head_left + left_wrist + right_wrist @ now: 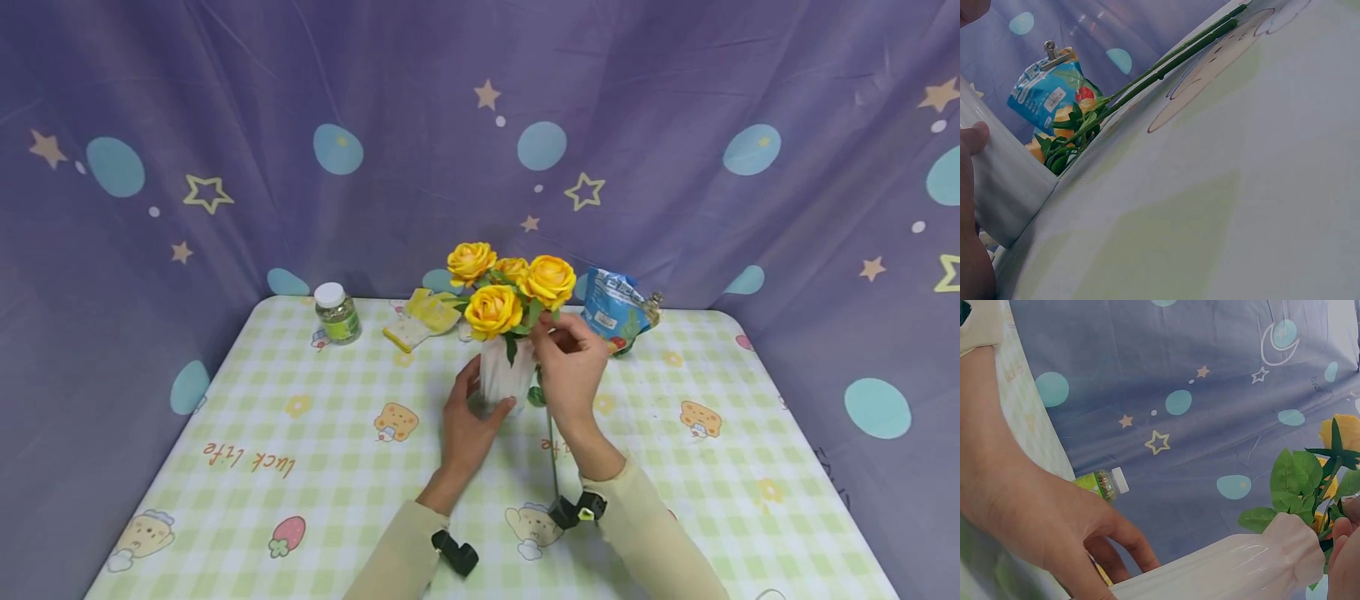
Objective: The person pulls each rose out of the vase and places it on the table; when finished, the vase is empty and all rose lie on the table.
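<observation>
A white vase [504, 375] with a ruffled mouth stands upright on the table, several yellow roses [493, 312] with green leaves rising from it. My left hand [470, 423] grips the vase low on its side, the thumb across its front. At the mouth's right side, my right hand [573, 367] pinches a rose stem among the leaves; its fingertips partly hide the stem. More yellow roses lie on the table beside the vase, their green stems [1166, 69] stretching toward the front. In the right wrist view the vase [1235, 565] lies aslant across the bottom.
A jar with a white lid [337, 313] stands at the back left. Near it lie yellow-and-white gloves [427, 315]. A blue bag [613, 305] closed with a metal clip stands behind my right hand. A checked cloth [337, 400] covers the table, with a purple curtain behind.
</observation>
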`<move>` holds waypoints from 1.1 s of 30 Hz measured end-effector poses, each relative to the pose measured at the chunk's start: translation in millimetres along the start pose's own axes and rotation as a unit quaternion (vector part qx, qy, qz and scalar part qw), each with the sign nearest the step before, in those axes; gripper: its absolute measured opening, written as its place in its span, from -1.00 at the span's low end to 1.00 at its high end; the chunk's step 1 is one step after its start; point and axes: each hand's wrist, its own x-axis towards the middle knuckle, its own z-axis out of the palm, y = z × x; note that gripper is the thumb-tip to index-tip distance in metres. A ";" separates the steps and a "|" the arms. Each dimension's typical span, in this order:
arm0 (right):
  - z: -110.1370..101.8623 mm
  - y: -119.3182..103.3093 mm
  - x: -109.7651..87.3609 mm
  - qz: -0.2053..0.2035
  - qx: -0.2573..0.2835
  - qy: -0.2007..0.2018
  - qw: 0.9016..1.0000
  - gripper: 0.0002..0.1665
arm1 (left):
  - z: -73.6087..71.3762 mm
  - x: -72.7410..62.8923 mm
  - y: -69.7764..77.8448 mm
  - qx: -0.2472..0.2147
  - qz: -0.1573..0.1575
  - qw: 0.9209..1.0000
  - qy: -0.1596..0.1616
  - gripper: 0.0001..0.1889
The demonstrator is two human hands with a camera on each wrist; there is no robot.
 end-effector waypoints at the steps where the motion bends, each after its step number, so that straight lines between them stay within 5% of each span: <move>1: 0.4 -0.7 0.7 -0.003 0.004 0.000 1.000 -0.84 | 0.0 0.0 0.1 0.001 -0.001 1.000 0.000 -0.15; 13: 3.2 -12.8 6.1 -0.054 0.039 0.003 0.998 -0.91 | -1.3 -0.8 -3.8 -0.003 0.022 1.000 0.000 -0.16; 33: 0.0 -38.5 29.9 -0.067 0.085 0.013 0.994 -0.86 | -1.3 -1.1 -4.0 -0.006 0.024 1.000 0.000 -0.15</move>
